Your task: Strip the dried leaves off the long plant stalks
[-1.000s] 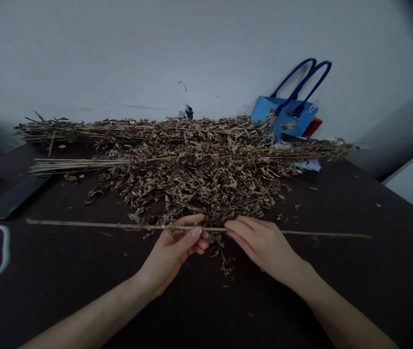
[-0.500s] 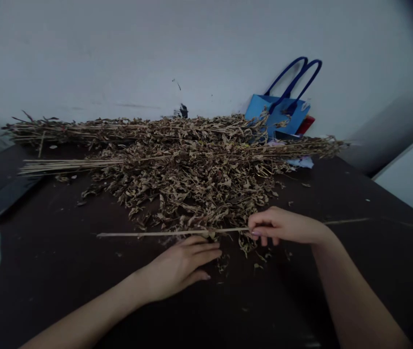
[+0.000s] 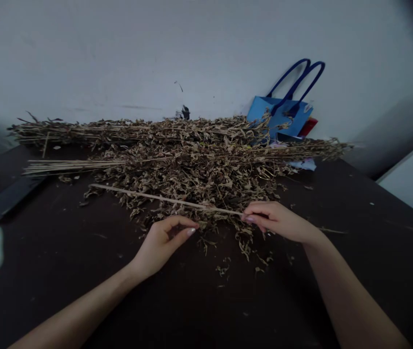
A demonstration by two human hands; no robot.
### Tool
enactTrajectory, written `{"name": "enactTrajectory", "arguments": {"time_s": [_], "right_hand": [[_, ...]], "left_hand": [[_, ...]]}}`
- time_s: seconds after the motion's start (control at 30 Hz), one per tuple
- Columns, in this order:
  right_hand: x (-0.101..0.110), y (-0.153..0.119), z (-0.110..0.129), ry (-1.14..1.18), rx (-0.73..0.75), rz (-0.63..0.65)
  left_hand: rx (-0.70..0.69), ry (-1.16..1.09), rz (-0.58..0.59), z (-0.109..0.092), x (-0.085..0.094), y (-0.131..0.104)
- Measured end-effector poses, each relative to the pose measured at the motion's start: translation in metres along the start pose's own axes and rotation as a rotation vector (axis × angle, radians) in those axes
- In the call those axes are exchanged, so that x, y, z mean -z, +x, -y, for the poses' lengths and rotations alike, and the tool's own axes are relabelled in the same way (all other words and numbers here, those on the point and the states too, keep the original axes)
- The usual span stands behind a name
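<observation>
A thin, pale dried stem (image 3: pixel 148 196) slants over the heap of dried leaves (image 3: pixel 210 179), its far end up and to the left. My right hand (image 3: pixel 274 220) pinches the stem's near end between thumb and fingers. Below the stem, at the heap's front edge, is my left hand (image 3: pixel 163 242). Its thumb and forefinger come together in a pinch beside some dried leaves. What lies between those fingertips, if anything, is too small to make out.
Behind the heap, bundles of dried leafy stalks (image 3: pixel 71 166) lie along the wall. A blue bag (image 3: pixel 286 116) with dark handles leans there at the right. A flat black object (image 3: pixel 8 198) rests at left on the dark table (image 3: pixel 206 310). Leaf crumbs (image 3: pixel 223 270) are scattered in front.
The stem has tilted, its left end rising over the heap. My right hand has shifted slightly left and up. My left hand has moved left and up, from spread fingers to a pinch.
</observation>
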State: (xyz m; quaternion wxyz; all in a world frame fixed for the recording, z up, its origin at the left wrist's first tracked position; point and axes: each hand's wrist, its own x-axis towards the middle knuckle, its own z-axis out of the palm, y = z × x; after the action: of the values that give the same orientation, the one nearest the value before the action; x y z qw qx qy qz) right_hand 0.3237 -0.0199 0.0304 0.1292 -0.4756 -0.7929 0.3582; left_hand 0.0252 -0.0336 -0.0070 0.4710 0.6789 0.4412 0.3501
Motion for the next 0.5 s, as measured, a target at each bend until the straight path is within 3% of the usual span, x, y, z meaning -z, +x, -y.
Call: {"name": "enactTrajectory", "arguments": {"time_s": [0.23, 0.4, 0.5], "right_hand": [[0.0, -0.002, 0.003, 0.006, -0.033, 0.04], [0.0, -0.002, 0.001, 0.043, -0.064, 0.033], [-0.001, -0.001, 0.002, 0.052, -0.054, 0.054]], "left_hand": [[0.117, -0.468, -0.289, -0.006, 0.006, 0.002], [-0.001, -0.693, -0.538, -0.012, 0.014, 0.008], [-0.033, -0.728, -0.582, -0.014, 0.018, 0.01]]}}
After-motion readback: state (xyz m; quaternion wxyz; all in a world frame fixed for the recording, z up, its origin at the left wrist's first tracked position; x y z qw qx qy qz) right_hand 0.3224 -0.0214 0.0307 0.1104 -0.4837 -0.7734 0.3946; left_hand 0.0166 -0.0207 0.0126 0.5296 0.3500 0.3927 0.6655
